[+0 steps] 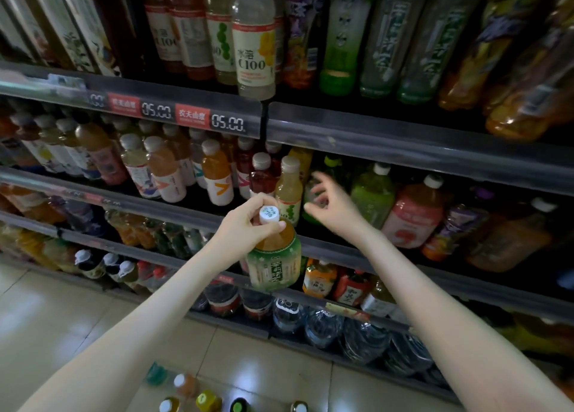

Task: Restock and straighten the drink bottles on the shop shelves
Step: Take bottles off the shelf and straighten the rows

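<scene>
Bottles (192, 396) wait on the floor, spare stock. Left hand (245, 225), grip pinching the white cap, dangles a green tea bottle (275, 259) before the middle shelf (403, 267). Right hand (334, 206), grip wide, reaches in. Best clear a gap, then seat it label outward. Beyond, price tags (192, 115) read 农夫山泉 05.00; one pale bottle (254, 57) says 水溶 C100.

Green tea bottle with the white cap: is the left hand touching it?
Touching. The head view shows the left hand pinching the green tea bottle at its white cap, with the fingers pressed against it and no gap.
</scene>
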Action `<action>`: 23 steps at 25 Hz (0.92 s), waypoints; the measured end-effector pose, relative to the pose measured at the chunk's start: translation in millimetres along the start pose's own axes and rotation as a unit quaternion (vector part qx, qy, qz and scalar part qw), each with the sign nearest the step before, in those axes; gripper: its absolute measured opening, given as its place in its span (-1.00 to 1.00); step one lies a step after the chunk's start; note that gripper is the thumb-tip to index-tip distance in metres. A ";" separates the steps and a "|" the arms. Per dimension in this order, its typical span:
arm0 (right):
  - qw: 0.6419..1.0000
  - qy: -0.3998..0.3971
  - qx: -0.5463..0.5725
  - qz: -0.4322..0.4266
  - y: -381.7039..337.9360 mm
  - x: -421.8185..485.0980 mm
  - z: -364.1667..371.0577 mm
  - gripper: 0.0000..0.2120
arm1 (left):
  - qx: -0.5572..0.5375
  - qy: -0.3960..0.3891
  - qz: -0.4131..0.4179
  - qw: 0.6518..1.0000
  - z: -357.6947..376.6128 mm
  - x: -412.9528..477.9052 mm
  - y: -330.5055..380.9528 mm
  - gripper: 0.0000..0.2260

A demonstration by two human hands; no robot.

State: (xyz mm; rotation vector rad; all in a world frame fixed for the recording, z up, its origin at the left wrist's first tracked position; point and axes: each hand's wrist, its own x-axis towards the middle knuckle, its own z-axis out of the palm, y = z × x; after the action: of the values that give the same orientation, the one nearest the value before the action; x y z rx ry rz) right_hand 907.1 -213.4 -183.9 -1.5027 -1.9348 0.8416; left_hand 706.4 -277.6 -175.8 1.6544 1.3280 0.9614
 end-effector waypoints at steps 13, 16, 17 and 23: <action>0.995 0.095 0.027 0.025 29.0 -101.9 -49.1 -0.19 | 0.001 -0.193 0.165 0.967 79.4 49.6 70.2 -0.59; 0.983 0.155 0.077 0.062 37.5 -118.6 -61.2 -0.20 | 0.086 -0.286 0.124 0.946 90.5 60.3 52.1 -0.16; 0.980 0.165 0.090 0.071 38.3 -124.8 -66.1 -0.21 | 0.108 -0.333 0.101 0.931 100.0 57.8 44.2 -0.07; 0.966 0.160 0.166 0.118 58.3 -157.0 -98.7 -0.44 | 0.073 -0.286 0.079 0.952 170.3 41.6 38.3 -0.26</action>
State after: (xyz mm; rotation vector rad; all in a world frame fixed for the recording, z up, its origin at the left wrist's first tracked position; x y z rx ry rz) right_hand 1052.9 -341.2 -169.7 -1.5676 -1.3274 0.9069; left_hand 882.7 -262.2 -205.6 1.9796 0.8945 0.4136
